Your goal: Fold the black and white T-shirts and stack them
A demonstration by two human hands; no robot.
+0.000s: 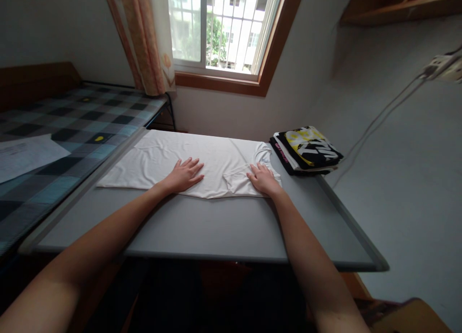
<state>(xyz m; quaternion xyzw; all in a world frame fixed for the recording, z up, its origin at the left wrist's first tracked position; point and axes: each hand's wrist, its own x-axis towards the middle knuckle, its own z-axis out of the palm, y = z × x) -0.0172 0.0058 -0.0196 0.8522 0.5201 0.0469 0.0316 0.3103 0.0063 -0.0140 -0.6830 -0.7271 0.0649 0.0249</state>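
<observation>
A white T-shirt (212, 155) lies lengthwise across the grey table, its collar at the right and its hem at the left. One sleeve is turned in over the body near the collar. My left hand (184, 174) rests flat on the middle of the shirt with fingers spread. Close to the collar, my right hand (263, 179) lies on the folded-in sleeve, fingers stretched out. Neither hand grips the cloth. Wrinkles run through the fabric toward the hem.
Folded dark and white clothes (306, 150) are stacked at the table's right rear. The grey table (216, 227) stands beside a bed with a checked cover (119, 107), where paper (29, 155) lies. Behind are a barred window (231, 30) and a curtain (144, 39). Cables (378, 116) hang along the right wall.
</observation>
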